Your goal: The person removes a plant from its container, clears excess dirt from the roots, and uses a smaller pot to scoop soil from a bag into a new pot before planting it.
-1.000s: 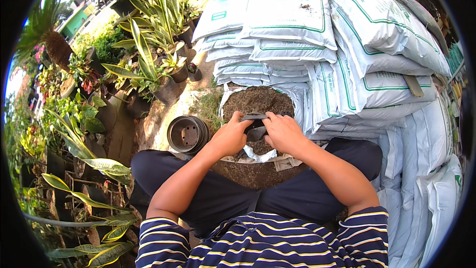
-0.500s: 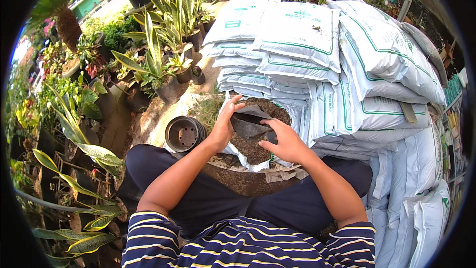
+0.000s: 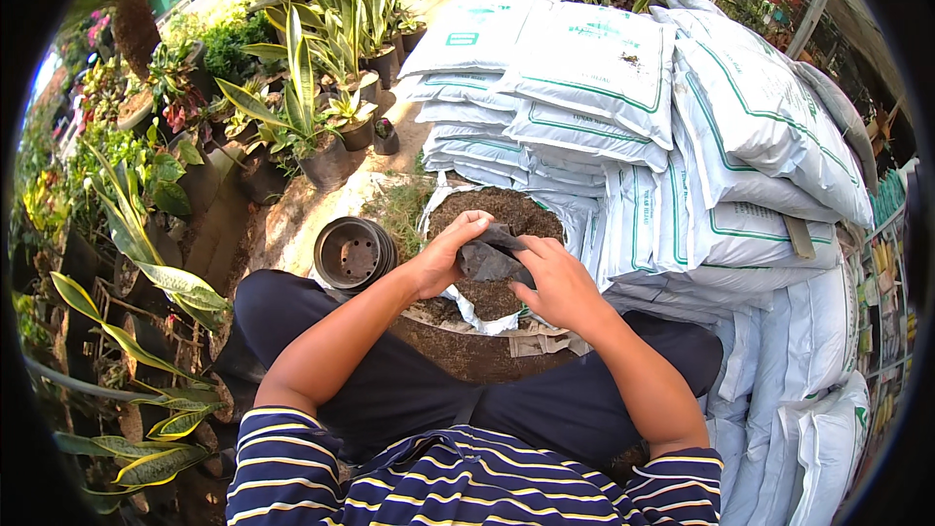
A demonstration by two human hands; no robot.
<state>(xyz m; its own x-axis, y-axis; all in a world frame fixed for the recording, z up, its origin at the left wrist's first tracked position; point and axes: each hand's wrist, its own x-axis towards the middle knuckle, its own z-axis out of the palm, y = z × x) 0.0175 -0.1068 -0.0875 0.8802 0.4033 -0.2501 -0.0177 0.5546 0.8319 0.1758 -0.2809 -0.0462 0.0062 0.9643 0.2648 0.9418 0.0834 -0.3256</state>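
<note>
A small black plastic planting bag [image 3: 484, 264] is between my hands, above an opened white sack [image 3: 479, 319] full of dark brown soil [image 3: 521, 209]. My left hand [image 3: 440, 257] grips the bag's left side, with its fingers curled at the upper edge. On the other side, my right hand [image 3: 562, 281] holds the bag's right edge between thumb and fingers. The bag looks crumpled, and its inside cannot be seen from here. Both hands cover part of the soil.
Stacked black plastic pots [image 3: 353, 253] stand left of the sack by my knee. White filled sacks [image 3: 584, 58] are piled high ahead and to the right. Potted snake plants [image 3: 302, 107] and other greenery line the left side. My crossed legs [image 3: 390, 399] lie close below.
My left hand's fingers, outstretched before, have curled onto the bag. The bag's mouth gaped wider earlier and is now squeezed narrower. The whole view has shifted slightly.
</note>
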